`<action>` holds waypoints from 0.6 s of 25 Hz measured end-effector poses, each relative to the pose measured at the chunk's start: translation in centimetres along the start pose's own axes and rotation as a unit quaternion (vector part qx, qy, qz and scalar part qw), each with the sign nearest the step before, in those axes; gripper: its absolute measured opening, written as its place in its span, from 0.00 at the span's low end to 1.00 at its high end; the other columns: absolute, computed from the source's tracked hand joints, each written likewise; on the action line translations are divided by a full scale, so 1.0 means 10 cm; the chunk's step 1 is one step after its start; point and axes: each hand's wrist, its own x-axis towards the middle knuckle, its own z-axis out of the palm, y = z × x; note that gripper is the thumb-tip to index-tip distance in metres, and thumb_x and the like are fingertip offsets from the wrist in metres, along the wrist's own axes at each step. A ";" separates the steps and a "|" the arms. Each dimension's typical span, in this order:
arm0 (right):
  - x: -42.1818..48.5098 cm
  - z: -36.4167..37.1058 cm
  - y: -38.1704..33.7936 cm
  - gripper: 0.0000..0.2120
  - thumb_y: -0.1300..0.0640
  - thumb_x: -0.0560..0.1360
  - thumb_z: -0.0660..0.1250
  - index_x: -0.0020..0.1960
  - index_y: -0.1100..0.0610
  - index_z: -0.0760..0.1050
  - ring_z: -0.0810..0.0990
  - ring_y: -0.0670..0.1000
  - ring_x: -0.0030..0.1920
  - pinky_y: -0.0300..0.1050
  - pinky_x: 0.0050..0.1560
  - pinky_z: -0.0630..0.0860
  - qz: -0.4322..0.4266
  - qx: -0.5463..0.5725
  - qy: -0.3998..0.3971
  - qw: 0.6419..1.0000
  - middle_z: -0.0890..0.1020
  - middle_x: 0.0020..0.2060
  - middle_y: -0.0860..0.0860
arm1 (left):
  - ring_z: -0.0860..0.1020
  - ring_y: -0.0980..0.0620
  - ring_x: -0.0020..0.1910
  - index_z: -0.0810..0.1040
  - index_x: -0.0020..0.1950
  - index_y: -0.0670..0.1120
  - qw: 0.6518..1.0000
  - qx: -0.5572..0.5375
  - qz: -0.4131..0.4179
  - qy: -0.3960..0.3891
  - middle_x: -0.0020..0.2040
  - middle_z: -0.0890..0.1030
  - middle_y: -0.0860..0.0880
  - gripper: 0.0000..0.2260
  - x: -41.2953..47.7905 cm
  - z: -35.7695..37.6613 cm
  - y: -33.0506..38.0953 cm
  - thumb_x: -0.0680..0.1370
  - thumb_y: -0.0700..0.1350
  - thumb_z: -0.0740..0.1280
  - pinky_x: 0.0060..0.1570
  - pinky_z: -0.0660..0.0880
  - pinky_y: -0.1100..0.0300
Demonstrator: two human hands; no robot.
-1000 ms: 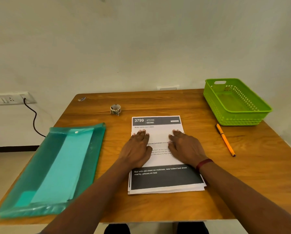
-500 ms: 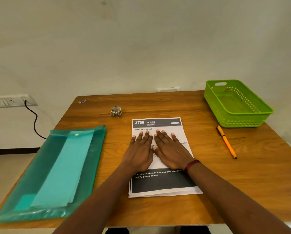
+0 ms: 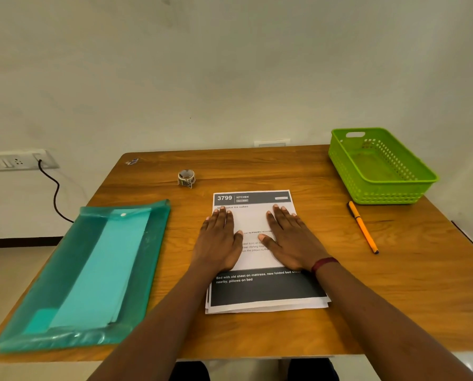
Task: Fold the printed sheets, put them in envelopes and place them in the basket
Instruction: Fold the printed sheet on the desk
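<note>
A small stack of printed sheets (image 3: 265,292) lies in the middle of the wooden table (image 3: 394,284), the top one headed "3799 KITCHEN". My left hand (image 3: 220,239) lies flat on the sheet's left side, fingers straight. My right hand (image 3: 291,237) lies flat on the right side, a dark red band at its wrist. Both palms press the paper down, a gap of white sheet between them. A teal plastic folder (image 3: 147,259) holding light teal envelopes (image 3: 106,273) rests at the table's left. The green basket (image 3: 348,166) stands at the back right with nothing in it.
An orange pen (image 3: 363,227) lies right of the sheets, in front of the basket. A small roll of tape (image 3: 186,177) stands behind the sheets. A wall socket (image 3: 15,160) with a black cable is at the left. The folder overhangs the table's front-left corner.
My hands came together at the sheet's centre half a second ago and have now slid apart toward its left and right edges, still flat on the paper.
</note>
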 end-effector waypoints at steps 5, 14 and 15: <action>0.00 0.01 0.01 0.37 0.33 0.78 0.41 0.79 0.54 0.42 0.41 0.51 0.78 0.50 0.76 0.41 0.002 0.003 0.007 1.000 0.44 0.79 0.53 | 0.50 0.45 0.79 0.49 0.80 0.43 1.000 -0.001 -0.006 0.016 0.80 0.51 0.42 0.29 0.00 0.01 0.01 0.83 0.56 0.48 0.77 0.48 0.48; -0.03 0.02 0.00 0.37 0.33 0.78 0.40 0.79 0.53 0.45 0.42 0.54 0.78 0.51 0.75 0.41 0.003 0.001 0.036 0.999 0.47 0.79 0.53 | 0.43 0.46 0.79 0.50 0.80 0.50 1.000 -0.006 -0.005 0.004 0.81 0.44 0.47 0.27 0.03 -0.04 0.01 0.83 0.56 0.49 0.76 0.45 0.46; -0.04 0.04 -0.01 0.37 0.33 0.78 0.40 0.79 0.53 0.46 0.42 0.54 0.78 0.51 0.75 0.41 0.005 -0.001 0.042 0.999 0.48 0.79 0.54 | 0.43 0.46 0.79 0.49 0.80 0.50 1.000 -0.005 -0.005 -0.001 0.81 0.44 0.47 0.27 0.03 -0.04 0.00 0.83 0.56 0.49 0.76 0.45 0.46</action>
